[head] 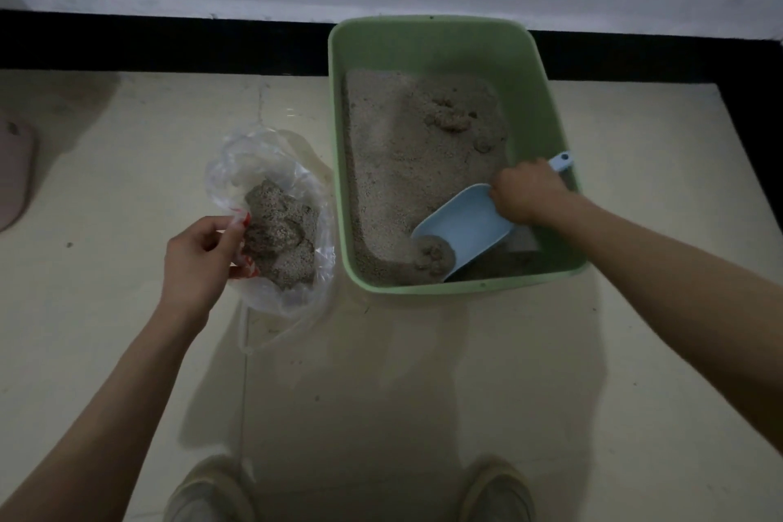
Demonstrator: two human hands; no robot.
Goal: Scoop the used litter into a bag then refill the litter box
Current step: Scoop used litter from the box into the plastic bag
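Floor seen from the head camera. A green litter box sits at one o'clock, part filled with grey litter. The right hand clenches the handle of a blue scoop, its mouth dug into a clump at the box's near edge. At nine o'clock from the box, the left hand pinches the rim of a thin clear bag holding scooped litter. The bag looks limp and likely to sag; its rim seems the place to hold.

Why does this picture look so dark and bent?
Head view: dim room light mutes the green plastic litter box; the wide-angle lens bows the black baseboard; the right hand on the pale blue plastic scoop is slightly motion-blurred.
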